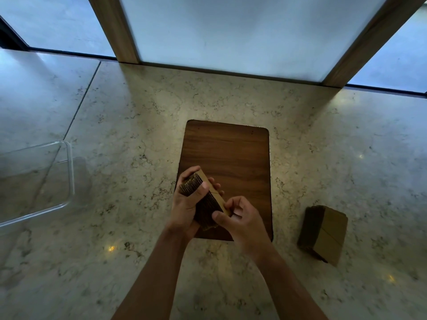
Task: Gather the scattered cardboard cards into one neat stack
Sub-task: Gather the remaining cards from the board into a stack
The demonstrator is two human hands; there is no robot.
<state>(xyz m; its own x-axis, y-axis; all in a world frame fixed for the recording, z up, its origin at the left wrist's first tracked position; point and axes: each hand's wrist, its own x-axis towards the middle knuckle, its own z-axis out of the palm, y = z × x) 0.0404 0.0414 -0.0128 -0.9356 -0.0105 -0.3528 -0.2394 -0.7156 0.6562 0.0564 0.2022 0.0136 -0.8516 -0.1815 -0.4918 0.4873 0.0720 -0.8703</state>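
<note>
A thick bundle of brown cardboard cards [206,202] is held on edge above the near left part of a dark wooden board [231,153]. My left hand [187,204] grips the bundle from the left, thumb across its top edges and fingers wrapped behind. My right hand [240,218] pinches the bundle's near right corner with thumb and fingers. A second stack of cardboard cards [323,234] lies on the stone counter to the right of the board, slightly fanned.
A transparent plastic container [67,172] stands at the left edge of the marble counter [138,125]. Wooden frame posts [113,28] and frosted panels rise at the back.
</note>
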